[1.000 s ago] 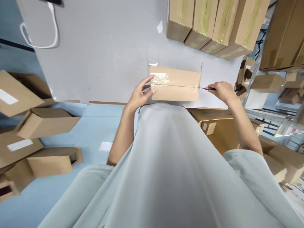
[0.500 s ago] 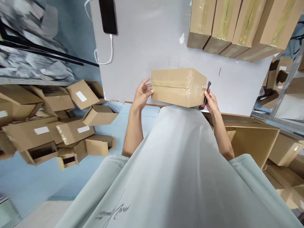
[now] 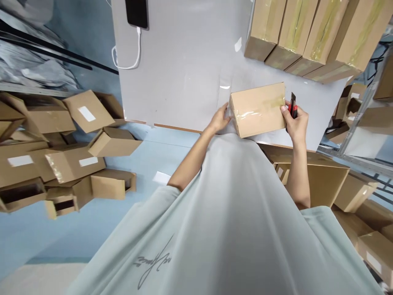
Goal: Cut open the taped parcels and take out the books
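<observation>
A small taped cardboard box [image 3: 260,112] sits at the near edge of the white table, slightly turned, with clear tape on its left part. My right hand [image 3: 297,122] grips a red and black box cutter [image 3: 293,107], its blade end pointing up. The thumb of that hand rests on the right end of the box. At the box's left end is my left hand [image 3: 220,119], fingers apart and close against the cardboard. Whether its fingertips press on the box is partly hidden.
Several taped cartons [image 3: 296,30] stand in a row at the table's back right. A phone [image 3: 136,14] with a white cable [image 3: 135,63] lies back left. Open empty boxes [image 3: 75,162] pile up on the left, and a large carton [image 3: 322,180] stands below the table on the right.
The box has been turned round and shifted right, and another face is showing. Both hands moved right with it. The box cutter stays in my right hand.
</observation>
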`<state>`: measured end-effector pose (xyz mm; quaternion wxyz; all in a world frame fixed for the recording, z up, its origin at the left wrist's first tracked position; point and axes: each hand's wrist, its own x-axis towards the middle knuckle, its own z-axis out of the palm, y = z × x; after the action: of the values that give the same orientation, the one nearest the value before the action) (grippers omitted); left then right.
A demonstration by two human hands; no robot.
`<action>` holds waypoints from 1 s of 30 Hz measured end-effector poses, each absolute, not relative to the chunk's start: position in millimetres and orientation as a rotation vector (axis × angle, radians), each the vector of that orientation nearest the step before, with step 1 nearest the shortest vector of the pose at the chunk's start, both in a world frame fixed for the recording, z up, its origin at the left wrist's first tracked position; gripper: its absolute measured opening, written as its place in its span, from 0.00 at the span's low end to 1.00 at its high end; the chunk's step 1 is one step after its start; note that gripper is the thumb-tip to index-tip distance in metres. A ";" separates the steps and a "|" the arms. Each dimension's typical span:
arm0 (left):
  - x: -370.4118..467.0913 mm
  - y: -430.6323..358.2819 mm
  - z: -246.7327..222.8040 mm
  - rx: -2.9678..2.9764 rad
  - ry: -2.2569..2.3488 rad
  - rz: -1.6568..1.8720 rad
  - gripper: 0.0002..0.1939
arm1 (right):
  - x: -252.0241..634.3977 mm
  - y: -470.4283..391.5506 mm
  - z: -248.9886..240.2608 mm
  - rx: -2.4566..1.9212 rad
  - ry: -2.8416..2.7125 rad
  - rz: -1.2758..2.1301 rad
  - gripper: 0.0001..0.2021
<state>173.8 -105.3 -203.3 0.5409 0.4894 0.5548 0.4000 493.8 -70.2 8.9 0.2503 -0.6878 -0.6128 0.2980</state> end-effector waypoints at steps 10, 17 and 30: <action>137.8 -67.6 -57.2 1.332 1.258 0.996 0.23 | 478.1 -111.1 59.4 -2.159 -1.770 0.576 0.31; 136.1 -61.6 -37.8 1.287 1.308 0.909 0.15 | 387.3 -144.8 94.8 -2.027 -1.984 0.910 0.25; 138.8 -63.4 -36.3 1.306 1.278 0.919 0.13 | 285.4 -142.0 122.6 -2.605 -2.283 0.791 0.28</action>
<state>138.8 -63.4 -36.3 0.5212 0.5451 0.5332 0.3834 285.4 -142.0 122.6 -0.2042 -0.7177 -0.6290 0.2180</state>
